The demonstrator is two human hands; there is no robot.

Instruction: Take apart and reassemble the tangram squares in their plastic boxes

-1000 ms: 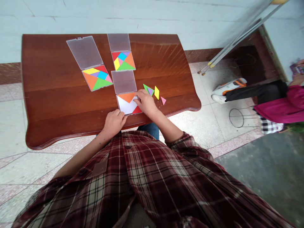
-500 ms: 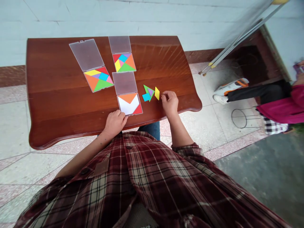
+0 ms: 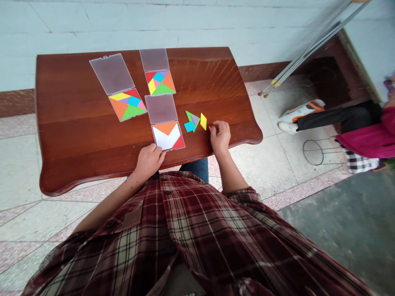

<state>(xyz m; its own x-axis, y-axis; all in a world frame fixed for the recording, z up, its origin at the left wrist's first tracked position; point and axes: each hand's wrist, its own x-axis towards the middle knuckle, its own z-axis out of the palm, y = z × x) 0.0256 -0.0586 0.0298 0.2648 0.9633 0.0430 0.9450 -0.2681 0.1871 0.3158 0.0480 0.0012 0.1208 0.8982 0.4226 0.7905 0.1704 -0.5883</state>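
Toward the right front edge of the surface (image 3: 230, 100), right hand (image 3: 220, 137) has thumb and fingertips together, pinching pink triangle (image 3: 210, 128); piece mostly covered, can't tell if lifted. Left hand (image 3: 149, 160) at front left corner of near case (image 3: 166, 142), fingers close together; can't tell if it grips or just rests. Case open, orange triangle (image 3: 166, 128) and red triangle (image 3: 179, 142) inside, white base showing. Loose between case and right hand: yellow parallelogram (image 3: 203, 121), green triangle (image 3: 189, 115) with purple triangle (image 3: 194, 119) on top, blue square (image 3: 189, 126) against or over its left side. Risks, judged: pink piece is small, so a loose pinch could drop it, maybe off the nearby edge. Overlapping pieces could drag along if one gets nudged; a low sweep of the right hand could scatter them. Case may slide if left hand isn't bearing on it, shifting the pieces inside.
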